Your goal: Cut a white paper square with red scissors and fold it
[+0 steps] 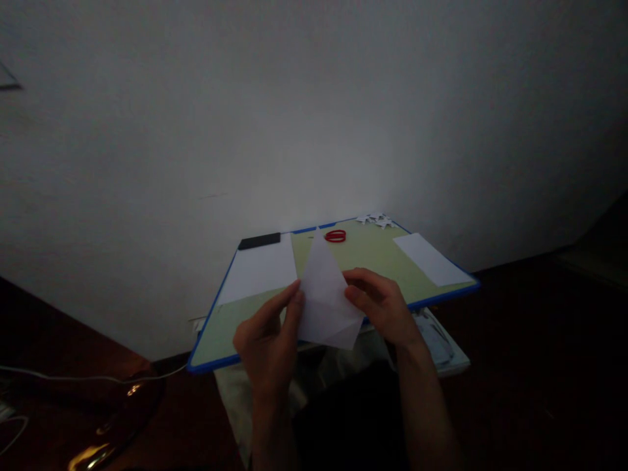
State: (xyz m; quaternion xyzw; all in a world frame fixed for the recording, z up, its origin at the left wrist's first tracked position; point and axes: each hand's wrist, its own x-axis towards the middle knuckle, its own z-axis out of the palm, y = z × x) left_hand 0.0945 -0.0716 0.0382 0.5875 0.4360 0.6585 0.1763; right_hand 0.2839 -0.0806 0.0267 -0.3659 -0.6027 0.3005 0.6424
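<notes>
A folded white paper triangle [324,294] stands point up between both hands, above the near edge of a green board with a blue rim [363,252]. My left hand [269,343] pinches the paper's left edge with thumb and fingers. My right hand [383,304] grips its right edge, fingers curled over it. Both hands are closed on the paper.
On the board lie a white sheet [260,268] at the left, a white strip [432,260] at the right, red scissors [335,236], a black bar [259,241] and small paper cut-outs [377,220] at the far edge. A white wall rises behind. A cable [88,377] runs at lower left.
</notes>
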